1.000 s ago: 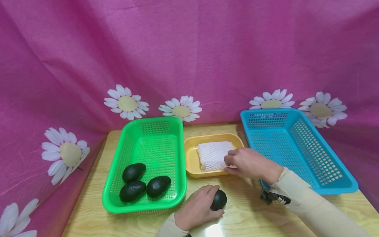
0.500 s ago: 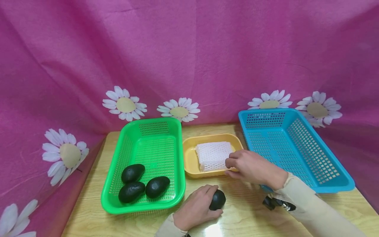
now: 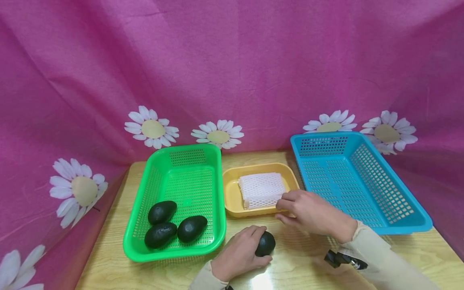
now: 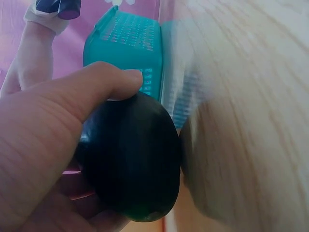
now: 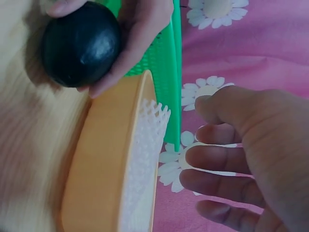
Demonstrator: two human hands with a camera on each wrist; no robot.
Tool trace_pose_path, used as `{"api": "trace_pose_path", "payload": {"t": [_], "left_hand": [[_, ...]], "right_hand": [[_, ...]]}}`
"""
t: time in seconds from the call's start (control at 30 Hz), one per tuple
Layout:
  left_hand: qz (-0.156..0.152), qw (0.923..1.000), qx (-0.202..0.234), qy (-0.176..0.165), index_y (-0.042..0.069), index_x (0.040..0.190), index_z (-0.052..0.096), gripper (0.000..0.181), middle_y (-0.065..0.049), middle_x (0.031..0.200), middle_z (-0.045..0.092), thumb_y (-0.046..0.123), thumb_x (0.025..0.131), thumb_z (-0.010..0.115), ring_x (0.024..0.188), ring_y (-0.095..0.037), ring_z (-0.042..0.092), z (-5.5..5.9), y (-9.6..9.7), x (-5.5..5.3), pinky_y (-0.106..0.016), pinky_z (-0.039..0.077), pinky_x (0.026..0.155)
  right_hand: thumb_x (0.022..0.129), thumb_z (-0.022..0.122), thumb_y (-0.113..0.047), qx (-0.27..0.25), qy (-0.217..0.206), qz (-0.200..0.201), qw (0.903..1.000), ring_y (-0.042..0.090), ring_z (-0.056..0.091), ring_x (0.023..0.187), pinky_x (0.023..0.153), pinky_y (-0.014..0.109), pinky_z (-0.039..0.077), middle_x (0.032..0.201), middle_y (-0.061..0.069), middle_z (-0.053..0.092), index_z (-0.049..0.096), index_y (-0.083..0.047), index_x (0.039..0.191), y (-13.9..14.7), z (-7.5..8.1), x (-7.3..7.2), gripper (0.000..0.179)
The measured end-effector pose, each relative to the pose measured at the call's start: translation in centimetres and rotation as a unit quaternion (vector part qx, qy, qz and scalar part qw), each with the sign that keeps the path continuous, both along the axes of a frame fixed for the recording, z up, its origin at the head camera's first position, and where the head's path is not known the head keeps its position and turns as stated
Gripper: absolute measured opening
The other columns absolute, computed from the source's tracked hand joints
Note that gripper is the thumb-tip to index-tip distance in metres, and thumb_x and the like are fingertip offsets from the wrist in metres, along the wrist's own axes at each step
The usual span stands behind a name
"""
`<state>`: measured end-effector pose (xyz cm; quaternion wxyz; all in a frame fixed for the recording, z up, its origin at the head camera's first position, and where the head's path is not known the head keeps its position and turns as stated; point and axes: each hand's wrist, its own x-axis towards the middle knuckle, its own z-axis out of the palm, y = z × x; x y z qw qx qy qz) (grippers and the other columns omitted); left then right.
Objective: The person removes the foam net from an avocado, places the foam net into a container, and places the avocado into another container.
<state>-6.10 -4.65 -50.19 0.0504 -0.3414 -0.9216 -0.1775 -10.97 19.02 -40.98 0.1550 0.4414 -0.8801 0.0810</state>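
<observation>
My left hand [image 3: 240, 253] grips a dark avocado [image 3: 266, 244] on the table in front of the yellow tray [image 3: 235, 209]. In the left wrist view the thumb lies along one side of the avocado [image 4: 133, 159], with fingers under the other side. White foam net sleeves [image 3: 262, 189] lie stacked in the tray. My right hand [image 3: 308, 211] hovers over the tray's front right corner, its fingers relaxed. The right wrist view shows that hand [image 5: 256, 154] holding nothing, apart from the net [image 5: 147, 159]. Several fingertips are partly hidden in the head view.
A green basket [image 3: 219, 193] on the left holds 3 avocados [image 3: 162, 212] near its front. The blue basket [image 3: 406, 197] stands to the right of the tray. A pink curtain with daisies [image 3: 232, 72] hangs behind the wooden table [image 3: 112, 241].
My right hand has drawn slightly right and toward me, off the foam nets. The left hand stays on the avocado, and the whole view has shifted slightly.
</observation>
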Motion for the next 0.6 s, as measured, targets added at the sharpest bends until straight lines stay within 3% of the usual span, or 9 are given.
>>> {"api": "trace_pose_path", "payload": {"t": [0.6], "left_hand": [[-0.009,0.9999,0.006,0.003,0.009,0.133,0.063,0.063,-0.001,0.120,0.071,0.045,0.084,0.080,0.102,-0.009,0.068,0.4,-0.1,-0.1,-0.020,0.056,0.083]], "right_hand": [[0.096,0.069,-0.048,-0.056,-0.008,-0.006,0.9984,0.008,0.069,0.100,0.087,0.029,0.061,0.107,-0.007,0.070,0.071,-0.017,0.112,-0.7,-2.7,1.6,0.035]]}}
